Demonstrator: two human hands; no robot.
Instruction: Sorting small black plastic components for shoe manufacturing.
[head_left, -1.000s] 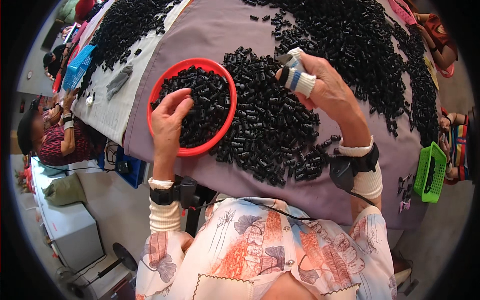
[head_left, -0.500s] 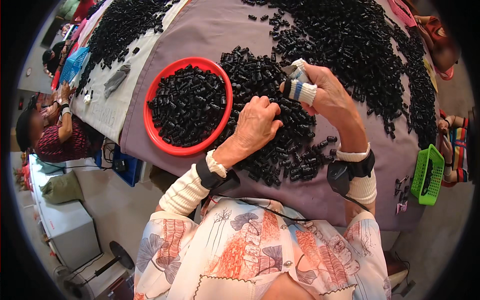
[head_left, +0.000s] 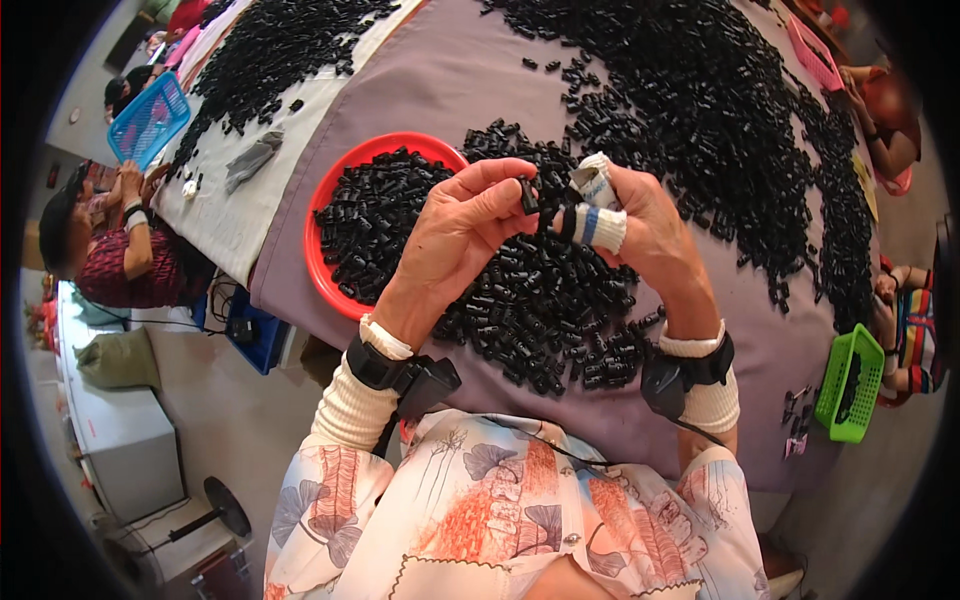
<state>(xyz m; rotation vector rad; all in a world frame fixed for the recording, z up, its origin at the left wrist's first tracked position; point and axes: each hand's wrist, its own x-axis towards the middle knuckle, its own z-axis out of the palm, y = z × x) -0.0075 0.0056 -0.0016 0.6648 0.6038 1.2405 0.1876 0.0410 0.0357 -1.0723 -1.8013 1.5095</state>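
A small black plastic cylinder-like part (head_left: 528,196) is pinched between the thumb and fingers of my left hand (head_left: 440,240), raised above the pile. Close to its right, my right hand (head_left: 660,235) is closed, with white cloth covers (head_left: 603,229) on its fingers, one striped blue. Something dark shows at its fingertips; whether it is a held part or a band cannot be made out. Below both hands spreads a pile of similar black parts (head_left: 540,310). On the left, partly behind my left hand, a red round basin (head_left: 322,262) is filled with these parts.
A larger heap of black parts (head_left: 690,110) covers the far right of the mauve tablecloth (head_left: 400,90). A green basket (head_left: 850,385) sits at the right edge. Across the left table, a person (head_left: 120,230) works near a blue basket (head_left: 150,118). Other people sit at the right.
My left hand has risen off the pile and turned, now with a black part pinched in it. My right hand stays close by, shifted slightly down. The blue basket on the left has been lifted.
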